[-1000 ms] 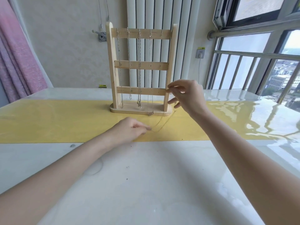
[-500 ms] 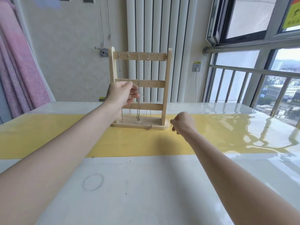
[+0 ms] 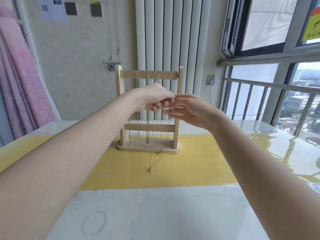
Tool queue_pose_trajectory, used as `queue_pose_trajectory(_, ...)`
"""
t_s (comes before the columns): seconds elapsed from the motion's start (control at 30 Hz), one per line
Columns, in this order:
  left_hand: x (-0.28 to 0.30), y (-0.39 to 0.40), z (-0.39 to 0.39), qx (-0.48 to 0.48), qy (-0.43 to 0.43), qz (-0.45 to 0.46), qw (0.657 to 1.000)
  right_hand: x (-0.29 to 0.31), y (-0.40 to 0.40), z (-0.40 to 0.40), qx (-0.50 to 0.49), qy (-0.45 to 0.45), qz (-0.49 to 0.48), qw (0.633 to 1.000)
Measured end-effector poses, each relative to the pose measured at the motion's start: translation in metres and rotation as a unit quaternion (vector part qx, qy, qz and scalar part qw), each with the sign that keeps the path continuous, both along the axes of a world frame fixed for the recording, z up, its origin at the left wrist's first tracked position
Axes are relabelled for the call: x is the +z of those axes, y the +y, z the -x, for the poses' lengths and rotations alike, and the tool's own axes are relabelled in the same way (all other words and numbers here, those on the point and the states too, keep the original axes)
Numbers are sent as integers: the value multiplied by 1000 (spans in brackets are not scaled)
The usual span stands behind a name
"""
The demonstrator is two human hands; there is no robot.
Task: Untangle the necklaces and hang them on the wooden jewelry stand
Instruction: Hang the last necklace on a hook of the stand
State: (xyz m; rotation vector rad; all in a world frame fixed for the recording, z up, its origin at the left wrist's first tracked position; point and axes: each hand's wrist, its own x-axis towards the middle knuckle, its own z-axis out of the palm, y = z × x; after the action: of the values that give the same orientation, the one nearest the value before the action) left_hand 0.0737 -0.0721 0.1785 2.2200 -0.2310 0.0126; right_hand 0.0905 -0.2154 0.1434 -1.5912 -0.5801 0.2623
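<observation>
Nearest the viewer, the glossy white desk point(image 3: 155, 213) lies smooth and bare, with a faint pencilled ring point(image 3: 94, 223) on it. Beyond runs a flat yellow mat point(image 3: 199, 163), its near edge straight. On it trails a thin gold necklace point(image 3: 152, 161), its small pendant lying on the mat and its fine chain rising up to the hands. The left hand point(image 3: 155, 97) has curled fingers in a pinching grip on that chain; the right hand point(image 3: 188, 110), fingers loosely spread, touches the left fingertips, and whether it grips anything cannot be told. Behind them stands the pale wooden jewelry stand point(image 3: 178, 108), with rounded base, flat rails and four chains hanging from hooks; the rightmost hook point(image 3: 168, 73) is free. A ribbed white radiator point(image 3: 171, 40) backs it.
</observation>
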Motion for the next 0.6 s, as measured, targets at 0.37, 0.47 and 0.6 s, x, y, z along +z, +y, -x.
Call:
queue_pose_trajectory(0.37, 2, 18, -33, -6, -102, 154, 983, 33, 15, -33, -289, -190, 8, 938)
queue_pose_trajectory(0.47, 0, 18, -42, 10, -152, 149, 977, 46, 20, -44, -320, -255, 20, 912)
queue_pose_trajectory(0.6, -2, 14, -54, 49, -211, 136, 967, 56, 29, -61, -347, -297, 51, 888)
